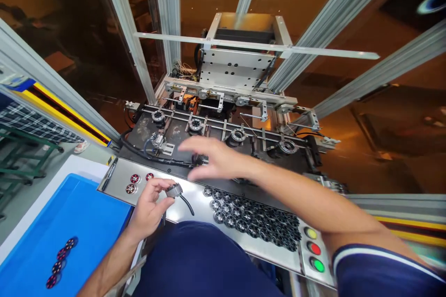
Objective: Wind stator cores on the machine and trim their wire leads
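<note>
My left hand (pixel 149 206) pinches a small grey round motor part (pixel 173 190) with a black wire hanging from it, just above the steel front shelf (pixel 195 206). My right hand (pixel 212 158) reaches forward over the machine bed, fingers spread and blurred, palm down, near a black part (pixel 199 159) at the bed's front edge. I cannot tell whether it touches that part. Fixtures on the rails hold round parts (pixel 195 125) (pixel 238 136) (pixel 158 116).
Several black round stators (pixel 254 218) lie heaped on the shelf at right. Three red-wound discs (pixel 134 178) sit at its left end. A blue tray (pixel 80 222) at lower left carries several red discs (pixel 61 255). Yellow, red and green buttons (pixel 313 248) sit at right. Aluminium frame posts surround the machine.
</note>
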The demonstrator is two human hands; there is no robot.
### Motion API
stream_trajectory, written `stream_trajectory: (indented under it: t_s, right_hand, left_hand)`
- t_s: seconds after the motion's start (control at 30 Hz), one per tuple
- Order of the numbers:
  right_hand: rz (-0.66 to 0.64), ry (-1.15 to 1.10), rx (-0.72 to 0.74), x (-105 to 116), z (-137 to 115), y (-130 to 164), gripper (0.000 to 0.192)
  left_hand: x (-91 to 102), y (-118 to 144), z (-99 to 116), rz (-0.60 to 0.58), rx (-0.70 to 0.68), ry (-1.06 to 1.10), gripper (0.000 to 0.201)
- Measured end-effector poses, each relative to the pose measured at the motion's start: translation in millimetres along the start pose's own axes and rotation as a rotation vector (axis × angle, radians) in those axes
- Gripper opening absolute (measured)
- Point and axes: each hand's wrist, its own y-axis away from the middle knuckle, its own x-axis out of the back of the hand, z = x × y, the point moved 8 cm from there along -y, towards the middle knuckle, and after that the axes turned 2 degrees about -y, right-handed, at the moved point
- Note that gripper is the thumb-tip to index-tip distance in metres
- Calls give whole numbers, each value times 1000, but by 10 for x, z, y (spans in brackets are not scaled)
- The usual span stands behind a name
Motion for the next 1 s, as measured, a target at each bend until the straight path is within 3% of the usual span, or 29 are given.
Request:
stream_trajectory:
  t_s: [0.1, 0.2, 0.3, 0.43, 0.57, 0.77, 0.83, 0.9, 1.0]
  right_hand:
    - [70, -140, 266, -200, -604, 400, 43]
    - [277, -47, 259, -281, -756, 659, 28]
    - [387, -7, 187, -254, -745, 819, 31]
    - [150, -293, -9, -238, -558, 870, 18]
    - [-112, -599, -164, -295, -372, 923, 13]
    - [-391, -848, -55, -516, -425, 1041, 17]
    - [-426, -837, -35, -433, -374, 1072, 18]
    - [-380, -708, -50, -171, -156, 1056, 20]
    - [-151, -222, -260, 470, 599, 974, 21]
  left_hand:
    - [-155, 46, 60, -43, -19, 40, 30]
    - [-332, 62, 59, -71, -29, 85, 37]
    - [-435, 85, 15, -78, -19, 90, 33]
    - [-473, 147, -37, -125, -13, -1, 23]
    - [-555, 189, 13, -254, -95, -276, 24]
    - [-783, 252, 177, -443, -229, -453, 25]
    - [-787, 235, 142, -410, -201, -452, 35]
    - [-749, 181, 38, -315, -171, -478, 38]
    - [-782, 101, -244, -258, -212, -663, 24]
